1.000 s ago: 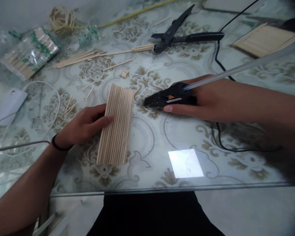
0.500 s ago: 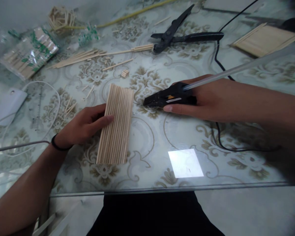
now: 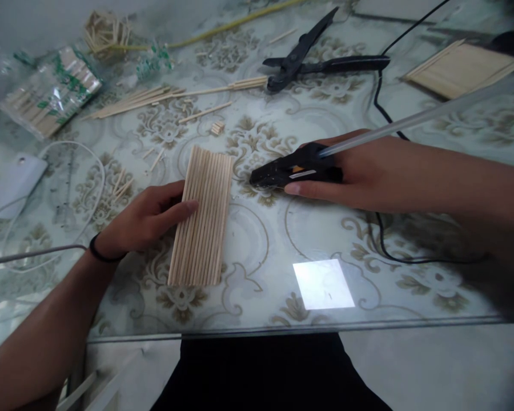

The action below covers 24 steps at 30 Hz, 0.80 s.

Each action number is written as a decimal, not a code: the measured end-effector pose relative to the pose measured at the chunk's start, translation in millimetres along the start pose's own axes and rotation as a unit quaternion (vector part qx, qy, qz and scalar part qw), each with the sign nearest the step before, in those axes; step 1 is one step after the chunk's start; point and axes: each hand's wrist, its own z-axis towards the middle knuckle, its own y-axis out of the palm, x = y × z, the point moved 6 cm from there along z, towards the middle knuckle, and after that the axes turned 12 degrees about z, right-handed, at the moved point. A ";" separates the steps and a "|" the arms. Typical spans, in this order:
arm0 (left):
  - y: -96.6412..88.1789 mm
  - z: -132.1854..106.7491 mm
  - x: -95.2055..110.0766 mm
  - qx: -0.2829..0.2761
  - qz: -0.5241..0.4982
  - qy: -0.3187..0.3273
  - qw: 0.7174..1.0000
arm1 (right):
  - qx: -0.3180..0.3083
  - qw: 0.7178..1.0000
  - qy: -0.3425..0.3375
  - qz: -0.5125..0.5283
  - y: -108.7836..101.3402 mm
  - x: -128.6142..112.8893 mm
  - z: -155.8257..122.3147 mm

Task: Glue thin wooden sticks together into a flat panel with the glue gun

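- Left hand (image 3: 143, 220) remains flat, fingers open, pressing the stick panel (image 3: 203, 217).
- Right hand (image 3: 360, 171) stays closed around the glue gun (image 3: 291, 169); nozzle position unchanged.

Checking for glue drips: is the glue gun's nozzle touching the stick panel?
No, the glue gun in the right hand points at the stick panel but stops short, with bare table between.

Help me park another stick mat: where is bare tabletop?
Free: the patch between the flat wooden stick mat, the black glue gun's cord and the near table edge. Crowded: the far left, with loose wooden sticks and the black cutters.
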 end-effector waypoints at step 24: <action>1.3 -1.1 -4.2 -0.006 -0.008 -0.012 1.000 | 0.003 1.000 0.013 -0.007 0.2 -2.0 0.2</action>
